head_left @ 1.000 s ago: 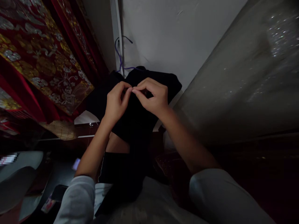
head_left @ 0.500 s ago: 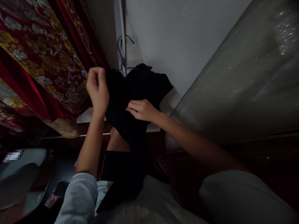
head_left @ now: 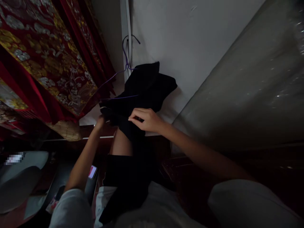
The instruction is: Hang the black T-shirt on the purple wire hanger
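Observation:
A black garment hangs on a thin purple wire hanger hooked high against the white wall. My right hand pinches the front of the cloth near its middle, fingers closed on the fabric. My left hand is low at the garment's left edge, mostly hidden behind the dark cloth; its fingers do not show. One hanger arm runs bare to the left, outside the cloth. The garment's lower part drops down toward my lap.
A red and gold embroidered cloth hangs at the left. A grey glittery panel slants along the right. Below left lie a phone and a pale grey object. My bare knee shows under the garment.
My left hand dropped from up beside the collar to the garment's lower left edge. The left side of the garment came off the hanger, baring its arm. My right hand stayed pinching the cloth.

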Tool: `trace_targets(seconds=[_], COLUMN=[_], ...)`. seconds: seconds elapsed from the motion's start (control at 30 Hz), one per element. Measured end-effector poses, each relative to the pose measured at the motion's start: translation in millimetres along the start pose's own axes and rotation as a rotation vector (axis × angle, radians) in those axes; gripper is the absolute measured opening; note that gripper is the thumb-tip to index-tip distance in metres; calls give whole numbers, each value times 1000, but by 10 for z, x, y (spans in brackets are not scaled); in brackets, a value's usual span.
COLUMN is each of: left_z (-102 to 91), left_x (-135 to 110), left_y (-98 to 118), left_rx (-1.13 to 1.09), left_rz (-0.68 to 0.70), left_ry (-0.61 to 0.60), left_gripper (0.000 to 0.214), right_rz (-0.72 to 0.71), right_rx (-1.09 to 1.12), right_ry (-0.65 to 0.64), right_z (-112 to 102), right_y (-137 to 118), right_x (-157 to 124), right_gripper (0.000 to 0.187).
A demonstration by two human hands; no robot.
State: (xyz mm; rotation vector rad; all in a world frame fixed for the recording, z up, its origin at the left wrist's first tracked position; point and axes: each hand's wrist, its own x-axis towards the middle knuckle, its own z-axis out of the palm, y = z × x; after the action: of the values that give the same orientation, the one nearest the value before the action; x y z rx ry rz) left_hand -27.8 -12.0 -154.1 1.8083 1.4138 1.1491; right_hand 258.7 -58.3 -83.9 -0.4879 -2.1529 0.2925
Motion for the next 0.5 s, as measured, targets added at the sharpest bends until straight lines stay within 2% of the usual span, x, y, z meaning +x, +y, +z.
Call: trace_targets(seconds=[0.07, 0.17, 0.27, 0.33, 0.4, 0.43, 0.5], left_z=[-25, -164, -196, -113, 21, 96, 250], left_x=[-116, -193, -242, -292, -327, -325, -267], left_y=[52, 398, 967, 1332, 1580, 1644, 1646], left_rx=[-29, -61, -256, -310, -270, -241, -221], left_rz=[-48, -32, 79, 169, 254, 295, 362], left_ry=[-139, -179, -150, -202, -249, -252, -279], left_gripper=[36, 39, 38, 36, 34, 33, 33], right_rz=[53, 130, 229, 322, 382, 399, 433], right_rx=[42, 125, 204, 293, 409, 460, 500], right_ry=[26, 35, -118, -323, -496, -531, -491], right_z=[-39, -57, 33, 121, 180, 185, 134], right_y=[53, 109, 104, 55, -34, -92, -228], right_x=[-13, 12, 48, 42, 7, -16, -60], right_gripper=[13, 14, 48, 62, 61, 59, 54])
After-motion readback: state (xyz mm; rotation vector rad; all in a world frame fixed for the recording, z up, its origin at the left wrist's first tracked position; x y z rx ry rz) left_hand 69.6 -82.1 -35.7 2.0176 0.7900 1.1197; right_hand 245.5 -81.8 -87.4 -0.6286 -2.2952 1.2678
